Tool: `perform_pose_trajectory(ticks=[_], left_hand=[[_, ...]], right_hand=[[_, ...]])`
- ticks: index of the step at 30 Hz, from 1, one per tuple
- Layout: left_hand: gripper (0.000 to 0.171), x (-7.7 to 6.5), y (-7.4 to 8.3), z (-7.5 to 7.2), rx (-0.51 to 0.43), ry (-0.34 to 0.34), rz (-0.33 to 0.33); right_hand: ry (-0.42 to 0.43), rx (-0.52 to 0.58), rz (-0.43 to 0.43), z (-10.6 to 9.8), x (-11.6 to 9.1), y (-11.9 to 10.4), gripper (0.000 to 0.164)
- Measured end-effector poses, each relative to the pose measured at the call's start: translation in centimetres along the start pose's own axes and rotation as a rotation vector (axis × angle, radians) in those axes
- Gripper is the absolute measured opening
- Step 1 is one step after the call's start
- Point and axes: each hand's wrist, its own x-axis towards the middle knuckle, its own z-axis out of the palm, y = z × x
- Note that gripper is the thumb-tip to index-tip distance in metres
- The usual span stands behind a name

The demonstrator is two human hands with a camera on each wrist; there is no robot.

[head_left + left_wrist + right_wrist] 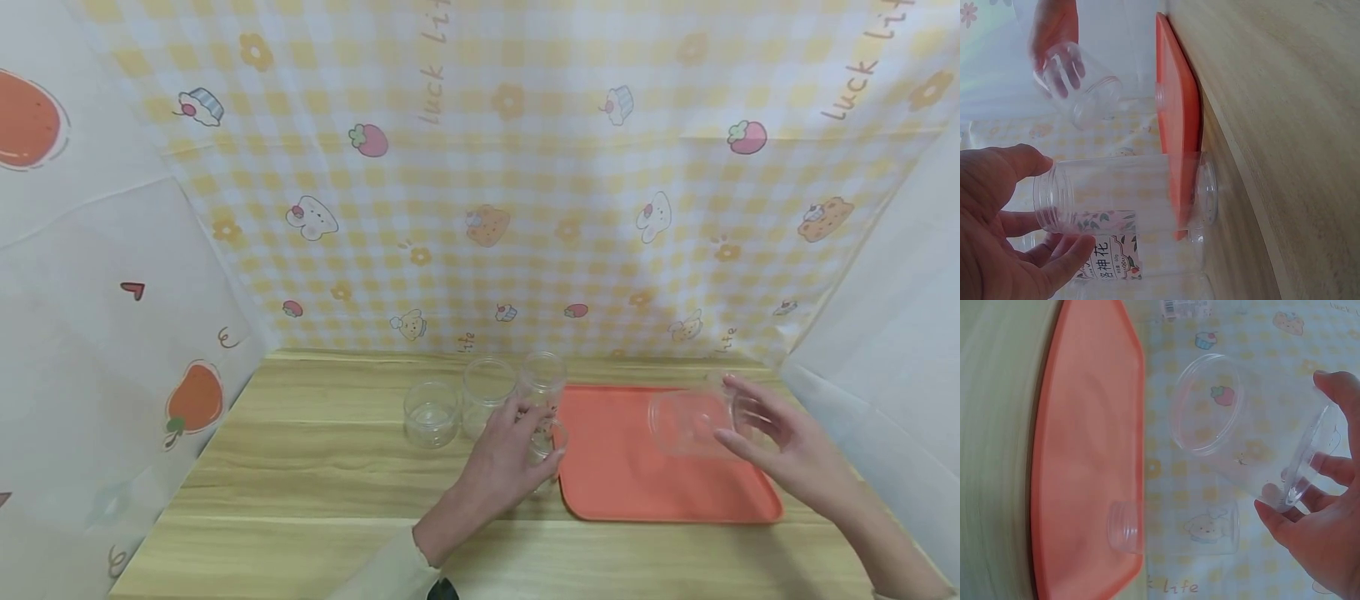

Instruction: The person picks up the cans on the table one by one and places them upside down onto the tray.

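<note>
The right hand holds a clear cylindrical jar over a rimmed tray.

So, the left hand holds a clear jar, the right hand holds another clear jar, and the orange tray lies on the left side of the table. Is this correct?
Not quite: the orange tray lies on the right side of the table, as the head view shows. The left hand does hold a clear jar, and the right hand another clear jar.
</note>
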Motion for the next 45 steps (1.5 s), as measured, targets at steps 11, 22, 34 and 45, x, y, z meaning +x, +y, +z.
perform_pose_trajectory(ticks=[11, 22, 34, 45], left_hand=[[0.048, 0.1, 0.0, 0.0, 0.005, 0.003, -0.005], [0.050, 0.2, 0.1, -0.1, 0.006, -0.004, -0.008], [0.047, 0.1, 0.0, -0.1, 0.012, -0.019, -0.014], [0.044, 0.0, 0.0, 0.0, -0.007, -0.005, -0.017]], right_hand=[[-0.036, -0.075, -0.004, -0.9, 0.1, 1.1, 0.073], [-0.100, -0.109, 0.022, -1.5, 0.1, 1.7, 0.070], [-0.188, -0.199, 0.024, -2.2, 0.2, 2.6, 0.070], [-0.258, -0.297, 0.040, -3.0, 0.7, 3.3, 0.065]])
